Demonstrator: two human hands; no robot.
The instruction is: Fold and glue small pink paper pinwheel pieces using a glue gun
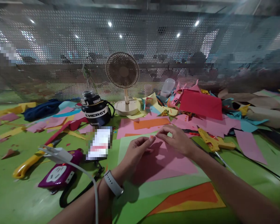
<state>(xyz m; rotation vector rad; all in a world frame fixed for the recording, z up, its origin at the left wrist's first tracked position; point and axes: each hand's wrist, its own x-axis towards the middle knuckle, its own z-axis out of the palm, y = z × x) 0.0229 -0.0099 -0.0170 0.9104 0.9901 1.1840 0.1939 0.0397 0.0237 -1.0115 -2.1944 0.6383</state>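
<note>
My left hand (137,150), with a white band on its wrist, pinches a small pink-and-orange piece of paper (152,137) between thumb and finger. Close beside it, my right hand (174,137) is closed in a pinch at the edge of the same small piece; its exact hold is too small to make out. Both hands are above a pink paper sheet (170,168), which lies over a pale green sheet (154,190). An orange paper strip (151,123) lies just beyond my fingers.
A yellow glue gun (212,140) lies right. On the left are a yellow-handled tool (28,165), a purple power socket (60,174) with a white cable, and a phone (99,143). A black bottle (95,110), fan (123,70), red sheet (200,104) and paper scraps stand or lie behind.
</note>
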